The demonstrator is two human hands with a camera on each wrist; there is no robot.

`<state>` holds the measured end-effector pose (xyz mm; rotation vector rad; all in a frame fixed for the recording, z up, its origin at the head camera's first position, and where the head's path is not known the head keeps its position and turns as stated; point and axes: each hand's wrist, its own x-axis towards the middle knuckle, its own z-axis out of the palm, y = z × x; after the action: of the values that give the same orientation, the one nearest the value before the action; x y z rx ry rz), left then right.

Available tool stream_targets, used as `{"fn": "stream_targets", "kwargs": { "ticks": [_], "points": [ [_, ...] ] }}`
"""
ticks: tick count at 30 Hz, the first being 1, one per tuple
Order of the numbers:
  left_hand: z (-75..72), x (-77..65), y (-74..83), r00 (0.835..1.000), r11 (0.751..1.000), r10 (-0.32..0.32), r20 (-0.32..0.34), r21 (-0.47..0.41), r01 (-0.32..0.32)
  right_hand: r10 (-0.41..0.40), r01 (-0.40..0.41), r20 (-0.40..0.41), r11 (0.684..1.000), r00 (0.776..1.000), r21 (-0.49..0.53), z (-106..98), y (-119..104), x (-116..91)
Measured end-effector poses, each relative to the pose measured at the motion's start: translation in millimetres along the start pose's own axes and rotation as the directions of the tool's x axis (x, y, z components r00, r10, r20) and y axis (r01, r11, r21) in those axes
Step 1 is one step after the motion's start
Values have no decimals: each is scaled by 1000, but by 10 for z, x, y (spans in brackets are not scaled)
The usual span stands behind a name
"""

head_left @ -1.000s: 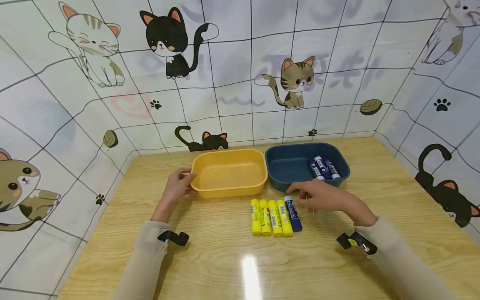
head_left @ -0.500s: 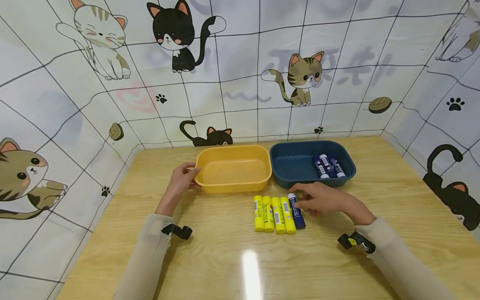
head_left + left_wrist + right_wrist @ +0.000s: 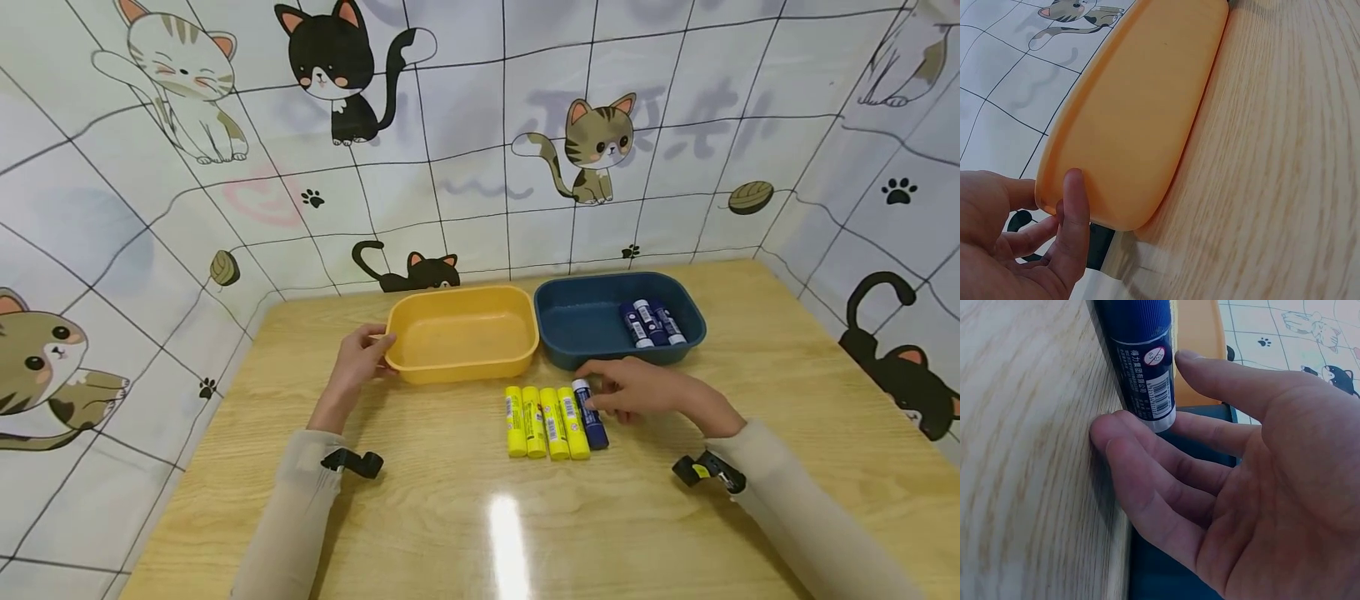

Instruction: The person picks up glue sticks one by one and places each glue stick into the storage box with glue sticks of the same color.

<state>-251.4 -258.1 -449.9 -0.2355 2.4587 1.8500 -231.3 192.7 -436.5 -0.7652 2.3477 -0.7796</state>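
My left hand [image 3: 358, 364] holds the left end of a yellow plastic basket [image 3: 463, 367], thumb at the inside of the rim and other fingers outside in the left wrist view. A dark blue glue stick [image 3: 590, 415] with a white end lies at the right of a row of several yellow glue sticks [image 3: 553, 423]. Beside it is my right hand [image 3: 637, 388], its thumb along the stick's side and its index finger by the white end. In the right wrist view, the blue glue stick [image 3: 1144, 369] is not enclosed by the fingers; whether the thumb touches it is unclear.
A dark blue basket [image 3: 585, 321] stands right of the yellow one, close against it. Several blue glue sticks [image 3: 651, 323] lie at its right end. Both baskets are near the back of the wooden table [image 3: 420, 500], before a cat-patterned wall covering [image 3: 465, 125].
The head view shifts slightly. My right thumb has come nearer to the blue glue stick's side. My left hand stays on the yellow basket, and the glue sticks keep their places.
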Motion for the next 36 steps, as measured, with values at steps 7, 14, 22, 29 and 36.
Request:
{"fn": "stream_targets", "kwargs": {
  "ticks": [7, 14, 22, 29, 36],
  "points": [
    [-8, 5, -16, 1000, 1000, -1, 6, -28, 1, 16, -16, -2, 1000, 1000, 18, 16, 3, 9],
    [-15, -9, -8, 1000, 1000, 18, 3, -10, -18, 10, -10, -8, 1000, 1000, 23, 18, -19, -10],
    [2, -41, -17, 1000, 1000, 5, -3, -5, -5, 9, -8, -5, 999, 1000, 37, 46, -46, -36],
    [-2, -54, -24, 1000, 1000, -10, 3, -8, 10, 11, -11, -10, 999, 1000, 41, 79, -60, -43],
    [0, -181, 172, 999, 1000, -23, 29, -14, 24, -9, 10, -10, 999, 1000, 36, 111, -68, -19]
  ]
}}
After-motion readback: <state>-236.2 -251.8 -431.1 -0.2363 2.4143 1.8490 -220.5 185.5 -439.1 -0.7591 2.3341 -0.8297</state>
